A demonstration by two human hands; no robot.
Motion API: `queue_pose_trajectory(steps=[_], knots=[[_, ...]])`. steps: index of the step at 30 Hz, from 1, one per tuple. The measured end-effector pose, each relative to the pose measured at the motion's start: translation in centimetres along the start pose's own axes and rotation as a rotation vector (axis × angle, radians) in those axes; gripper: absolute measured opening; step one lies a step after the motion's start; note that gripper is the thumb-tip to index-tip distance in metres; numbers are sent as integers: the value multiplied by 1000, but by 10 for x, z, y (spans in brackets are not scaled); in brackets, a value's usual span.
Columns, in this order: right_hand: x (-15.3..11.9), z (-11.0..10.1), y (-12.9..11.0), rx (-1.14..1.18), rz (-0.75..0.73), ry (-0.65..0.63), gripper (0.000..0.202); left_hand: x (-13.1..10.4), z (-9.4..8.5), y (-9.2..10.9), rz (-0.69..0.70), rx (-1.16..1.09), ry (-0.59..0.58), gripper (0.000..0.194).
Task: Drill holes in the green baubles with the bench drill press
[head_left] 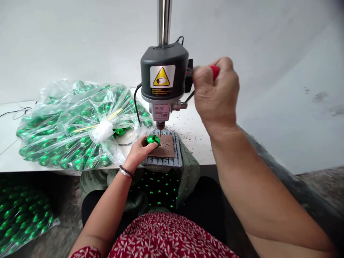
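Mid-frame, the left hand (140, 150) pinches green ball (152, 140); keep clear of drill bit (160, 132). Upper right, right hand (217, 96) grips red knob (215, 72).

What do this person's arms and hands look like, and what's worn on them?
The left hand and right hand are bare. The left arm has a dark beaded bracelet and a silvery band at the wrist, plus a red, pale-leaf-patterned sleeve. The right arm shows no sleeve.
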State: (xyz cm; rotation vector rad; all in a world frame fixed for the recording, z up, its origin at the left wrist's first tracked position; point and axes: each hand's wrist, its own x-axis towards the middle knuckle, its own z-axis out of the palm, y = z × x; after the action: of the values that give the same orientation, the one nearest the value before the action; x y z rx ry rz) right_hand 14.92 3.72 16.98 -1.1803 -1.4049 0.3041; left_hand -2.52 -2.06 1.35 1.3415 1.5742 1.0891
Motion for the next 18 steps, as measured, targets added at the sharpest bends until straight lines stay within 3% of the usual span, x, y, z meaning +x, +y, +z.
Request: queue_pose_trajectory(steps=[6, 18], knots=[[31, 5, -2, -142, 87, -68, 29, 15, 16, -9, -54, 127, 71, 43], [30, 6, 0, -59, 64, -42, 32, 17, 26, -10, 49, 299, 90, 37]])
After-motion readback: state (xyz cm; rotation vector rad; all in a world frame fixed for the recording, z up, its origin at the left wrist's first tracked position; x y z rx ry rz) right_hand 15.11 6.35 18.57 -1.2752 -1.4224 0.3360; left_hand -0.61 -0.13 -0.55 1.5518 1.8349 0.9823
